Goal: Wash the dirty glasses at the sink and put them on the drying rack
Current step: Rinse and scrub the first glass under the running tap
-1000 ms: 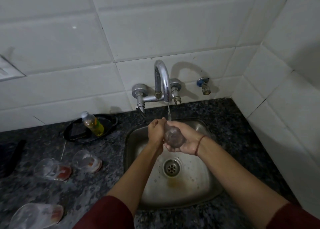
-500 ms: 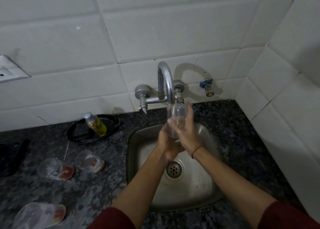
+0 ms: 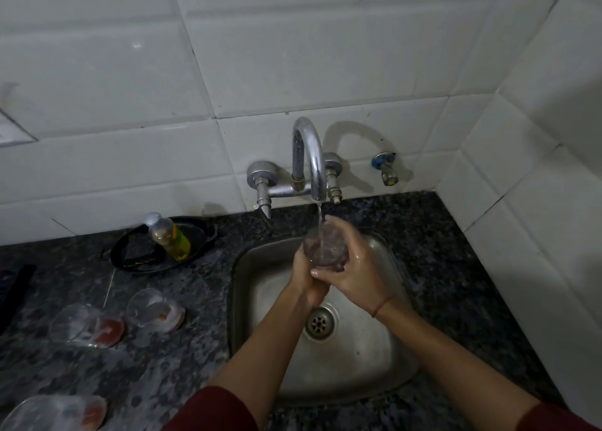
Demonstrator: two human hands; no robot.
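Both hands wrap a clear glass under the running tap: right hand curled round it, left hand seemingly cupping underneath, over the sink.

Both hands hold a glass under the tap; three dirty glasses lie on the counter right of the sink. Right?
No. In the head view the dirty glasses lie left of the sink. Both hands do hold the glass under the tap.

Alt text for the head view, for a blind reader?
Left hand and right hand hold a clear glass under the running tap above a steel sink. Three dirty glasses lie sideways on the dark counter at left, near a bottle in a black pan.
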